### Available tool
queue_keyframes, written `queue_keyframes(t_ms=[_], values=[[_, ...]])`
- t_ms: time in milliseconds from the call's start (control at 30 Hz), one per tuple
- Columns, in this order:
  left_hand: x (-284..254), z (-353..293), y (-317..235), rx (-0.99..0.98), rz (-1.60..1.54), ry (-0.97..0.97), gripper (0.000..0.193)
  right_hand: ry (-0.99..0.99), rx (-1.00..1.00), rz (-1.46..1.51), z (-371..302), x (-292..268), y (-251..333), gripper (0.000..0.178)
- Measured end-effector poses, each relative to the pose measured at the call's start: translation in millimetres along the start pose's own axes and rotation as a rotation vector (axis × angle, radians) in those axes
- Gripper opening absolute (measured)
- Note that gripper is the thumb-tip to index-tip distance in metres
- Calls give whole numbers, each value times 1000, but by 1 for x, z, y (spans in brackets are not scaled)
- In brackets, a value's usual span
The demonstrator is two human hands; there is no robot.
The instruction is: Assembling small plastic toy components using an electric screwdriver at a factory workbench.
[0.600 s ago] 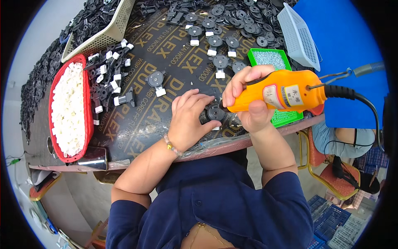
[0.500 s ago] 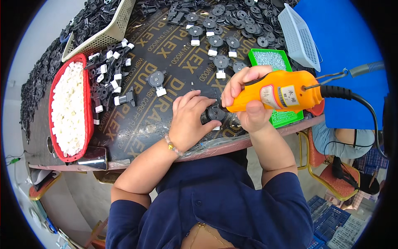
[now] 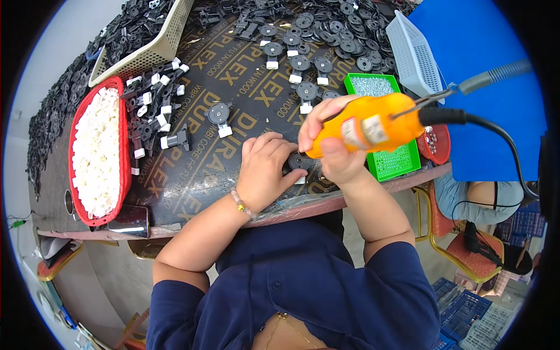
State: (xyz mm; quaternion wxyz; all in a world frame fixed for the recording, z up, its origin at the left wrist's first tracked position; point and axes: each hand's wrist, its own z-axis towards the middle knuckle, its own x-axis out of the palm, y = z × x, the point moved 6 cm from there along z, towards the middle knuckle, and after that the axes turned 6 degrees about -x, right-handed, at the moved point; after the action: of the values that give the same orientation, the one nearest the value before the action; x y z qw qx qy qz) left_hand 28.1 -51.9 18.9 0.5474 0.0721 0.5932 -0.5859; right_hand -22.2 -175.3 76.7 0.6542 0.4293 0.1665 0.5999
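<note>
Right hand (image 3: 343,167): grip wrapped round orange driver (image 3: 373,128), long axis sideways, nose left, cord (image 3: 446,116) right. Left hand (image 3: 263,172): grip pinching black disc part (image 3: 300,162) on surface (image 3: 195,175), white end (image 3: 300,180) nearest person (image 3: 286,291); tip contact unclear.

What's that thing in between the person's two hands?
In the head view, a round black part lies between the left hand and the right hand, by the tip of the orange tool.
</note>
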Motion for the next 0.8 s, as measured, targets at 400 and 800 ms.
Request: queue_keyframes(t_ms=[400, 800], values=[[-63, 90, 43, -80, 533, -73, 64, -304, -257, -292, 3, -134, 95, 45], [-44, 67, 7, 109, 474, 189, 41, -497, -224, -437, -18, -225, 110, 31]])
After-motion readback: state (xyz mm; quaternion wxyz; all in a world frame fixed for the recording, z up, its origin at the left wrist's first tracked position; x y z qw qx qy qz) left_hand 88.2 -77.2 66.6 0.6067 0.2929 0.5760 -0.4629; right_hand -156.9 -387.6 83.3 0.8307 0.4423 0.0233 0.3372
